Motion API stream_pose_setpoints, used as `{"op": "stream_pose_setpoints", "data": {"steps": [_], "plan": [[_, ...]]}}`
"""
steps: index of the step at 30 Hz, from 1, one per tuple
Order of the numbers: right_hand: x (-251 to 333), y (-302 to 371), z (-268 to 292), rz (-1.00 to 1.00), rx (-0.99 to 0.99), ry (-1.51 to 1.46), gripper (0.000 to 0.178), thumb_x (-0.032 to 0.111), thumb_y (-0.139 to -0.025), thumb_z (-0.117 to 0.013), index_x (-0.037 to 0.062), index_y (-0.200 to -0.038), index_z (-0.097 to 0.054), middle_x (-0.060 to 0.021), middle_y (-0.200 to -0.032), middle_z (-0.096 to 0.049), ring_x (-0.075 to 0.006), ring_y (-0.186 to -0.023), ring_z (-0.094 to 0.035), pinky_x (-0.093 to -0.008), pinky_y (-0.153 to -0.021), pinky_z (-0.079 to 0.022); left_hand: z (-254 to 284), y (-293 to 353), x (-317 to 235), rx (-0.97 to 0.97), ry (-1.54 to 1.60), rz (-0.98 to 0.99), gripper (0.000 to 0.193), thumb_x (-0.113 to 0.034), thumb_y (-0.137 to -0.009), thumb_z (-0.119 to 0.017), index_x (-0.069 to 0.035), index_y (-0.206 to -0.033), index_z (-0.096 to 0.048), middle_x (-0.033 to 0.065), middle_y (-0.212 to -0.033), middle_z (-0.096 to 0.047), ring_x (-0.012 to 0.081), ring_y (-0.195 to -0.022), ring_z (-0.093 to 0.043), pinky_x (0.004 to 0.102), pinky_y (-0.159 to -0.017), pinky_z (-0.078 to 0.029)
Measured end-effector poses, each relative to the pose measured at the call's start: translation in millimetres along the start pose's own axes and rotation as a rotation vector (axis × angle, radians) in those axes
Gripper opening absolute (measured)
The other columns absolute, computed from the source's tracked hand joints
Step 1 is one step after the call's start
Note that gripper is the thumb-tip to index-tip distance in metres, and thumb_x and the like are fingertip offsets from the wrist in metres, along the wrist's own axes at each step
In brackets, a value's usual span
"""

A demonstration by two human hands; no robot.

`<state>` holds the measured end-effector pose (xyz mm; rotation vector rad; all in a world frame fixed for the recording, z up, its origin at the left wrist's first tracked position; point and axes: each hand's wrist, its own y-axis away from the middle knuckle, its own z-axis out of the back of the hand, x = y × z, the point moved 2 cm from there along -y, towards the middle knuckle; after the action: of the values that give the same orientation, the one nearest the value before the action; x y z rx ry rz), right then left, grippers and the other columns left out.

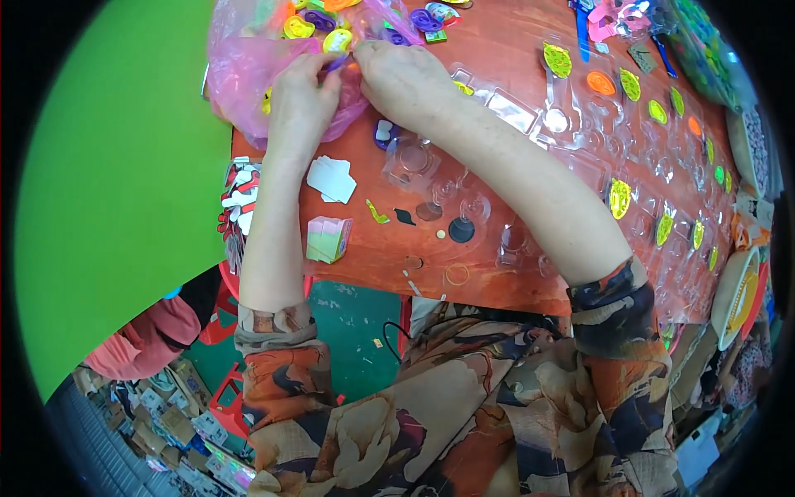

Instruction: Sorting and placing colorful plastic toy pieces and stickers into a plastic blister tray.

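Both my hands reach to the far side of the red table, at the mouth of a pink plastic bag (236, 79) full of small colourful plastic pieces. My left hand (302, 93) pinches a small purple plastic piece (335, 63) between thumb and fingers. Close beside it, my right hand (402, 79) is closed, fingertips curled down at the bag's contents; what they grip, if anything, is hidden. A yellow plastic piece (337, 41) lies just beyond the fingertips. Several purple pieces (426, 20) lie to the right of the bag.
Clear plastic blister trays (580, 166) with yellow and orange pieces cover the table's right side. White cards (332, 179), a small box (328, 240) and a black disc (461, 229) lie nearer me. Red-and-white pieces (241, 195) sit by my left forearm. A green board (124, 166) stretches along the left.
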<state>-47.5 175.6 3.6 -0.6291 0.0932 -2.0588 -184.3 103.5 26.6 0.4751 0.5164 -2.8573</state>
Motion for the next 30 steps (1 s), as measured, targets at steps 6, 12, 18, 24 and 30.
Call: {"op": "stream_pose_setpoints", "data": {"steps": [6,12,18,24,30], "plan": [[-32.2,16.7,53.0,-0.284,-0.053,-0.258,0.034,0.015,-0.091,-0.055,0.0057,-0.123,-0.057,-0.0249,-0.093,-0.069,-0.0417,-0.087,-0.068,-0.0498,-0.077,-0.053,-15.8,14.5,-4.4,0.137,0.71,0.264,0.024,-0.003,-0.087,-0.068,-0.004,-0.111,-0.072,0.0068,-0.089,-0.072,0.0084,-0.074,-0.065,0.0256,-0.069,-0.052],[-82.2,36.0,77.9,-0.558,0.061,-0.129,0.036,0.02,-0.092,-0.053,0.0001,-0.122,-0.057,-0.0247,-0.11,-0.068,-0.041,-0.106,-0.064,-0.0501,-0.091,-0.05,-19.6,19.7,-17.7,0.019,0.019,-0.271,0.016,-0.001,-0.081,-0.068,0.001,-0.097,-0.069,0.0129,-0.109,-0.069,0.0321,-0.1,-0.066,0.0399,-0.088,-0.052],[-102.6,51.7,105.2,-0.379,0.092,0.026,0.024,0.018,-0.093,-0.056,0.0048,-0.105,-0.071,-0.0196,-0.114,-0.068,-0.0362,-0.105,-0.066,-0.0461,-0.09,-0.052,-17.1,20.6,-28.8,0.023,-0.045,-0.281,0.015,-0.009,-0.08,-0.072,0.001,-0.092,-0.07,0.0132,-0.111,-0.065,0.0327,-0.103,-0.062,0.0423,-0.088,-0.05],[-101.0,53.6,93.0,0.15,0.097,0.296,0.018,0.009,-0.086,-0.06,0.0061,-0.101,-0.071,-0.0117,-0.113,-0.062,-0.0322,-0.101,-0.065,-0.0425,-0.085,-0.054,-13.0,9.3,-26.5,0.066,-0.087,-0.222,0.013,-0.011,-0.079,-0.074,0.001,-0.082,-0.071,0.0116,-0.09,-0.057,0.0299,-0.091,-0.059,0.0408,-0.082,-0.05],[-105.2,48.1,86.7,0.409,0.175,0.557,0.018,0.01,-0.084,-0.061,0.007,-0.099,-0.07,-0.0087,-0.116,-0.061,-0.0278,-0.104,-0.064,-0.0394,-0.088,-0.052,-18.3,5.9,-19.6,0.055,-0.057,-0.225,0.009,-0.006,-0.078,-0.071,0.002,-0.082,-0.069,0.0112,-0.091,-0.057,0.0297,-0.092,-0.059,0.0411,-0.081,-0.05]]}}
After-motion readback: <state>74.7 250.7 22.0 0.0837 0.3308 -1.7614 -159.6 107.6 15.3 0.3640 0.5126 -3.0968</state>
